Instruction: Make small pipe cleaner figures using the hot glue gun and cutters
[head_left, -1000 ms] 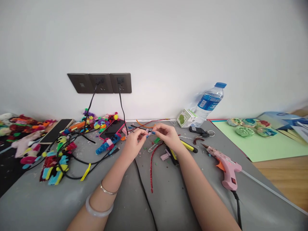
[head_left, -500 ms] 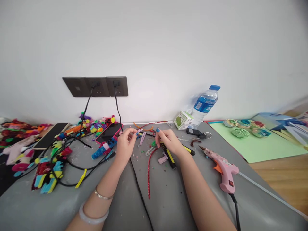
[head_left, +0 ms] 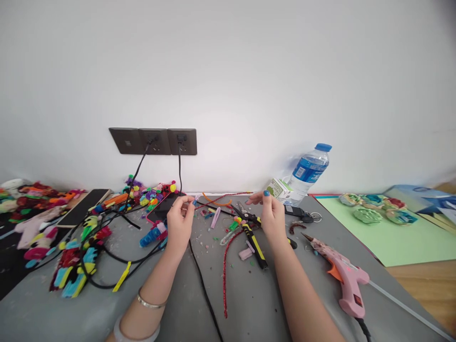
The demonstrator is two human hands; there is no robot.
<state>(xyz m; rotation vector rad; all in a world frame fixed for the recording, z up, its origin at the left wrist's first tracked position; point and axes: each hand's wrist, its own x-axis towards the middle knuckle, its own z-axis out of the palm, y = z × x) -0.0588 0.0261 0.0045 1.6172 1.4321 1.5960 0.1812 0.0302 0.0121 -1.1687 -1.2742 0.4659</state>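
Note:
My left hand (head_left: 180,223) pinches a small lilac piece (head_left: 196,199) between thumb and forefinger, above the table. What kind of piece it is, I cannot make out. My right hand (head_left: 271,216) is raised with thumb and fingers apart, and nothing shows between them. Just left of it lie pliers (head_left: 255,244) with yellow and black handles, their jaws spread. A bent red pipe cleaner (head_left: 224,280) curves along the table between my forearms. A folded lilac strip (head_left: 215,217) and a pink piece (head_left: 246,252) rest among small scraps.
A pink glue gun (head_left: 344,275) lies at the right with its stick and cord. Behind are a water bottle (head_left: 309,171), a small box (head_left: 278,189) and keys (head_left: 315,217). Colourful pipe-cleaner figures (head_left: 76,261), black cables (head_left: 202,280) and phones (head_left: 85,207) crowd the left. Green paper (head_left: 359,228) holds crinkled flowers.
My right hand has moved right, away from my left hand, and its fingers have spread, uncovering the pliers. My left hand still pinches the lilac piece. The view has tilted up slightly.

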